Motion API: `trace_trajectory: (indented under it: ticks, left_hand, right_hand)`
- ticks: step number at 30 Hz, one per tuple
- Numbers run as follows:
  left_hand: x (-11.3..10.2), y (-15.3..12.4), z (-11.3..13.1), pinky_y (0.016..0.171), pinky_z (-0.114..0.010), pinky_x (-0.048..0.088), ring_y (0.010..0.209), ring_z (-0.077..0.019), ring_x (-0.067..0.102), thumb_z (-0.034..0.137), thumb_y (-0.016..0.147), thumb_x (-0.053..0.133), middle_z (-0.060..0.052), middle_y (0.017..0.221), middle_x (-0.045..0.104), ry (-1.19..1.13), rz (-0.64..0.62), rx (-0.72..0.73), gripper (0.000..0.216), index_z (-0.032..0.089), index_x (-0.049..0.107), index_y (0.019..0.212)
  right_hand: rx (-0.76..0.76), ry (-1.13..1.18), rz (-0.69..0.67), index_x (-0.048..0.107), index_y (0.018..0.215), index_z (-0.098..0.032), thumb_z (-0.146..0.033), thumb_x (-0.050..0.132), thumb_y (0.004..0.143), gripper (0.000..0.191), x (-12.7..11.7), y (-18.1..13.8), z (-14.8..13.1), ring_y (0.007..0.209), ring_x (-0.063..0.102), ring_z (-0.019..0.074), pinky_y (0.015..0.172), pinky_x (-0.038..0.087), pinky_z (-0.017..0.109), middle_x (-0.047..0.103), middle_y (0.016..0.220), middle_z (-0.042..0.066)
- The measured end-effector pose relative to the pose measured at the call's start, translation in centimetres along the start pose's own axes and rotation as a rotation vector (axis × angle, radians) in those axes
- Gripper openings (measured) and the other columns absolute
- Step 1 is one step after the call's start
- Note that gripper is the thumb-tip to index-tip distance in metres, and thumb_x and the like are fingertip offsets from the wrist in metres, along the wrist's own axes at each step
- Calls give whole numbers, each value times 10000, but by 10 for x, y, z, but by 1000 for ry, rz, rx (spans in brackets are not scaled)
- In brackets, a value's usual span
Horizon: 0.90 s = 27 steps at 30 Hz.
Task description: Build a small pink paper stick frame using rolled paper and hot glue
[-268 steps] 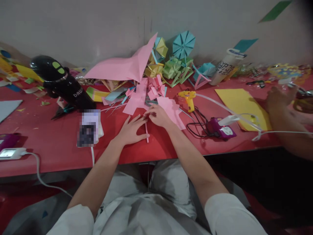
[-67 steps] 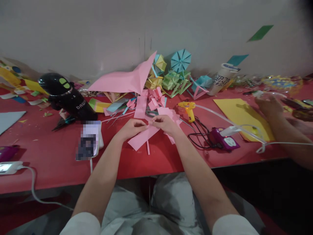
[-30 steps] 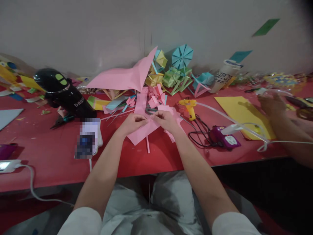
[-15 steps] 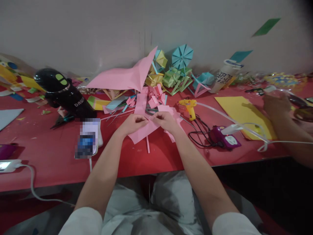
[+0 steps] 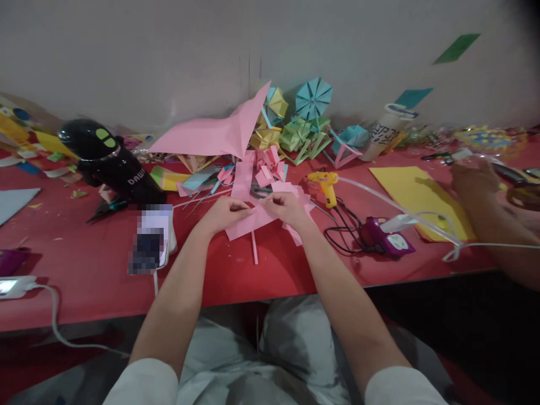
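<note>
Between my hands is a strip of pink paper, held just above the red table. My left hand pinches its upper left edge with thumb and fingers together. On the other side my right hand grips the strip's right part, also in a pinch. Under the strip a thin pink paper stick points toward me. More cut pink paper pieces lie beside and beyond my right hand, and a small heap of folded pink pieces lies farther back.
A yellow glue gun lies right of my hands, its cord near a purple power socket. At left are a phone and a black bottle. Folded paper umbrellas stand by the wall. Another person's hand is at right.
The pink strip has shifted slightly, its lower left corner now higher and less of it showing below my left hand. My hands stay in nearly the same place.
</note>
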<state>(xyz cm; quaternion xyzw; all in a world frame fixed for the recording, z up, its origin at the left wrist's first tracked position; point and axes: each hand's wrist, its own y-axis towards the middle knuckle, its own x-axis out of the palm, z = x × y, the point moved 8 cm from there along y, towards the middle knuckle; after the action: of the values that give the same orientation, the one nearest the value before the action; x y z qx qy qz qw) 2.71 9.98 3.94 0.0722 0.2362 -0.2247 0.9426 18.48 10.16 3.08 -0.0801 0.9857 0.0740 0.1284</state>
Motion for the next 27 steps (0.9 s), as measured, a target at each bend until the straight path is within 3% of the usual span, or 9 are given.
trace_trajectory:
  ticks: [8,14,27]
  left_hand:
    - [-1,-1,0,741,-308,521,760,-202,681,392,734,721,-78,816,766,-9,1,-29,249,155,782,785]
    - [-3,0,1,772,-314,529,786,-204,688,356,731,717,-72,822,768,-31,7,-10,218,155,776,791]
    - [2,0,4,700,-281,522,701,-167,655,370,728,717,-54,760,750,-19,-36,17,222,153,754,751]
  right_hand:
    - [0,4,-122,729,754,-162,-518,714,715,357,9,-3,-3,642,496,128,602,385,273,639,695,27]
    - [-4,-9,-103,713,730,-160,-483,704,722,323,8,-3,-3,651,529,137,615,408,279,658,696,34]
    - [-50,-16,-172,743,743,-179,-431,705,745,255,15,-5,-7,780,640,185,759,493,321,730,786,54]
